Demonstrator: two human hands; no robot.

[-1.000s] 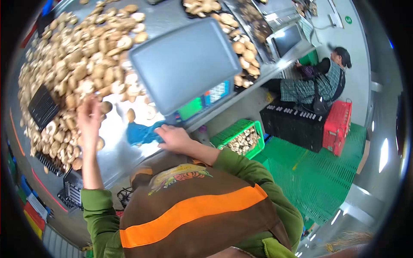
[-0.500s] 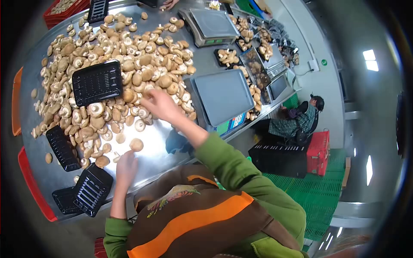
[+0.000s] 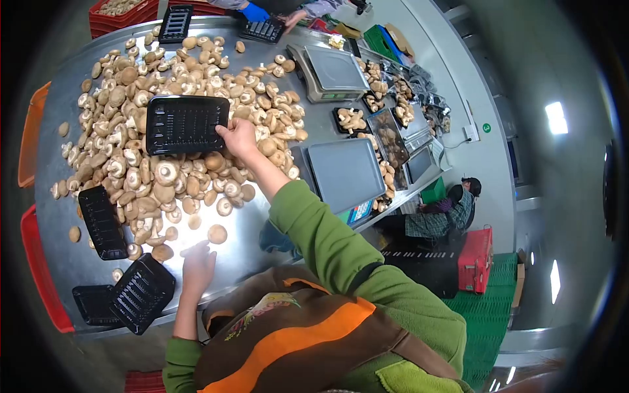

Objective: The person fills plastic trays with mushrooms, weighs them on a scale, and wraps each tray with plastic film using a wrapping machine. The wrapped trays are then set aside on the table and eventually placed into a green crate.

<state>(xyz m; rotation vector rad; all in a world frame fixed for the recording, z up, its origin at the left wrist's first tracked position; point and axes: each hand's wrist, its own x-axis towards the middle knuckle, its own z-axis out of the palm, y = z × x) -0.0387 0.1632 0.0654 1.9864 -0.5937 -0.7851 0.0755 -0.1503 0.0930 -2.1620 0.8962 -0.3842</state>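
A black plastic tray [image 3: 187, 126] lies over the heap of mushrooms [image 3: 131, 157]. My right hand [image 3: 239, 137] grips its right edge, thumb on top. Nearer the table's front, my left hand [image 3: 198, 262] rests low over the bare metal, fingers apart and holding nothing that shows. Just beyond its fingertips is a single round mushroom [image 3: 217, 234]. More black trays lie to the left: one tilted against the heap [image 3: 103, 223], and two overlapping at the front edge, the upper one [image 3: 143, 293] partly covering the lower [image 3: 95, 305].
Two scales [image 3: 346, 177] [image 3: 335, 69] stand right of the heap, with filled mushroom trays [image 3: 351, 120] beyond. A co-worker's hands, one blue-gloved [image 3: 254, 12], hold a black tray at the far edge. Another person [image 3: 452, 213] sits at the right near a red crate [image 3: 475, 259].
My right hand has moved from the mushrooms onto the black tray, which now sits farther right in view. The co-worker's hands and tray have come into view at the far edge.
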